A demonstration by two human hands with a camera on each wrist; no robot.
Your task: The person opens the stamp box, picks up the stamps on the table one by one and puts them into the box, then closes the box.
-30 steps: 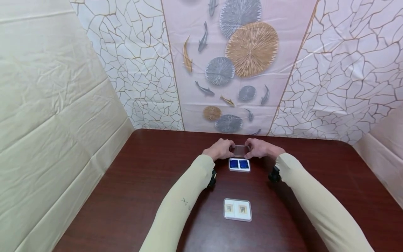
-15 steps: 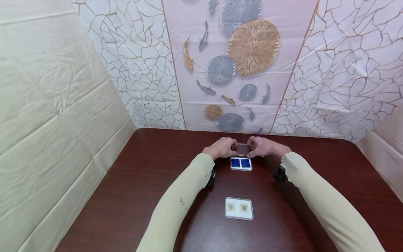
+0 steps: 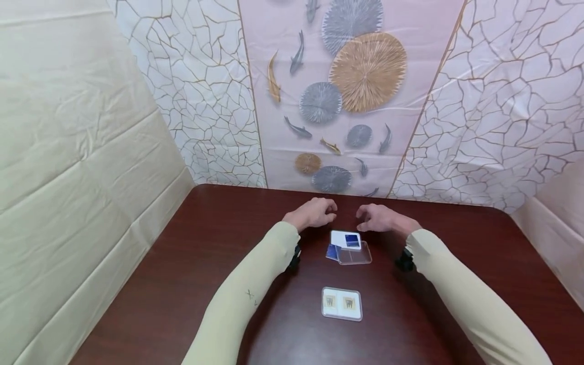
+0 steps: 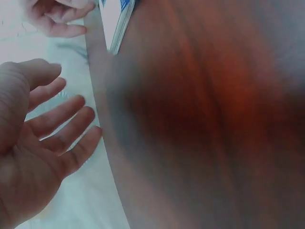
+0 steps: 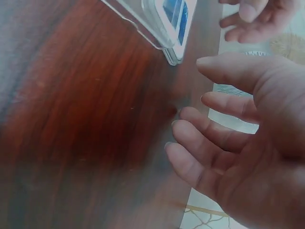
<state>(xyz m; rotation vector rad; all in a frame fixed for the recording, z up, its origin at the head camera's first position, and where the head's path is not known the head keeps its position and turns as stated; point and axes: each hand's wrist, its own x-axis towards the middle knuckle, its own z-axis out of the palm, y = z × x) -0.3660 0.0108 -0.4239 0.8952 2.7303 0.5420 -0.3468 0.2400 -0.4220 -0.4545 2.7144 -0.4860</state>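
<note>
Both hands hover above the far part of the table, apart and holding nothing. My left hand (image 3: 318,212) is up and left of a white rectangular holder (image 3: 337,236), its fingers loosely bent. On the holder's other side, my right hand (image 3: 379,218) has relaxed, spread fingers. One blue square (image 3: 352,241) lies on the holder's right half. A second blue square (image 3: 332,252) sits off its lower left edge, tilted and partly covered. A clear plastic cover (image 3: 358,257) lies askew at the holder's near side, overlapping it. Both wrist views show the fingers apart from these pieces.
Nearer me on the dark red-brown table (image 3: 205,284) lies a clear-rimmed white case (image 3: 341,312) with two small tooth-like pictures. A patterned cloth (image 3: 283,132) hangs behind the table's far edge; a pale cloth (image 3: 91,152) hangs at the left.
Both hands let go of the clear cover and drew slightly apart. The cover now lies nearer me, across the holder's near edge. One blue square slid off toward the lower left.
</note>
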